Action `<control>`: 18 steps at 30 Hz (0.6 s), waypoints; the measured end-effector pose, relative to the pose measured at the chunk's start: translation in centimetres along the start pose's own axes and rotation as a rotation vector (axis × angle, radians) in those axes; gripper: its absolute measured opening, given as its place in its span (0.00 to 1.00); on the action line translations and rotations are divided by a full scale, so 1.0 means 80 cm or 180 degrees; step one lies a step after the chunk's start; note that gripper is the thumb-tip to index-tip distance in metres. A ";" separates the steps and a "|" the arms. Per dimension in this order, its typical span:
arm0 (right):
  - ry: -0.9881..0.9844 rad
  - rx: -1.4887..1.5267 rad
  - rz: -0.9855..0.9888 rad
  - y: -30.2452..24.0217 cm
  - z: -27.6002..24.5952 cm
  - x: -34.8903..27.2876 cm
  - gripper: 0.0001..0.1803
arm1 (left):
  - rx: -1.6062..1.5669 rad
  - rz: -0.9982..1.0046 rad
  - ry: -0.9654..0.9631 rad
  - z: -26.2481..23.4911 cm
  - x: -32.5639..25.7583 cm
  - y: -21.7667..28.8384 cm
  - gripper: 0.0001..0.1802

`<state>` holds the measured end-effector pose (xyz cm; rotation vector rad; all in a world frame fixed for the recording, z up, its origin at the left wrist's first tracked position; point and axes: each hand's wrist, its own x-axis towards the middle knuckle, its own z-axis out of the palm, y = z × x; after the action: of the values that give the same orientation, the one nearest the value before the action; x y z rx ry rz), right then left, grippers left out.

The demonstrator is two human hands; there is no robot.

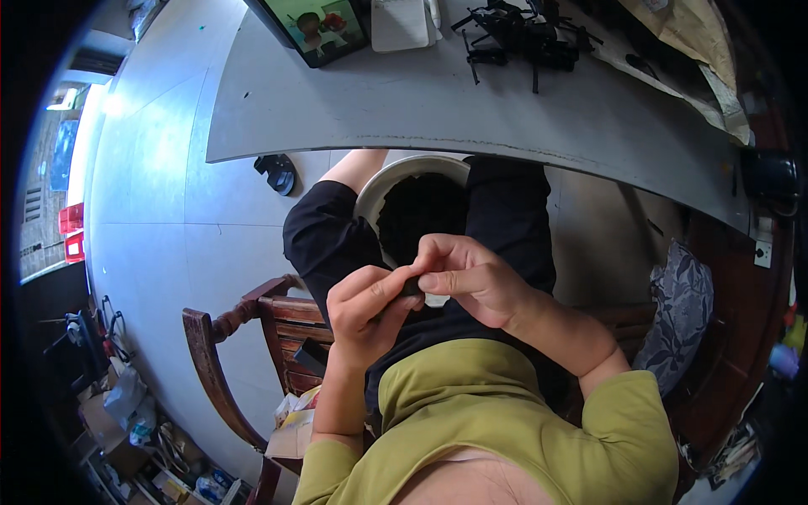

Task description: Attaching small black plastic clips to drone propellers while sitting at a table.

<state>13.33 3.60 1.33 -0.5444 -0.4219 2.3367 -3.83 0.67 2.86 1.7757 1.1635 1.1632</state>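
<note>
Above my lap, both hands meet at a small black piece [411,287], mostly hidden by the fingers; its exact kind does not show. My left hand [364,310] pinches it from the left between thumb and fingers. From the right, my right hand [473,282] presses thumb and forefinger against the same piece. Just beyond the hands, a whitish bucket [367,202] stands between my knees, with a mass of black material [422,210] inside. Several thin black parts [526,38] lie heaped on the grey table [337,114].
On the table are a tablet [324,38], a notepad [400,29] and brown paper [686,38]. A dark mug [770,178] is at the far right. Around me are a wooden chair arm [200,349] and a patterned cushion [683,311]. A black slipper [278,175] lies on the floor.
</note>
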 end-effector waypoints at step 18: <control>0.0154 0.0246 0.0126 0.007 0.013 -0.007 0.10 | -0.0315 -0.0154 0.0205 -0.006 0.005 0.002 0.17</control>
<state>12.88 2.63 2.16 -0.5756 -0.2995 2.3616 -4.18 1.07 3.28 1.6380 1.1594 1.2360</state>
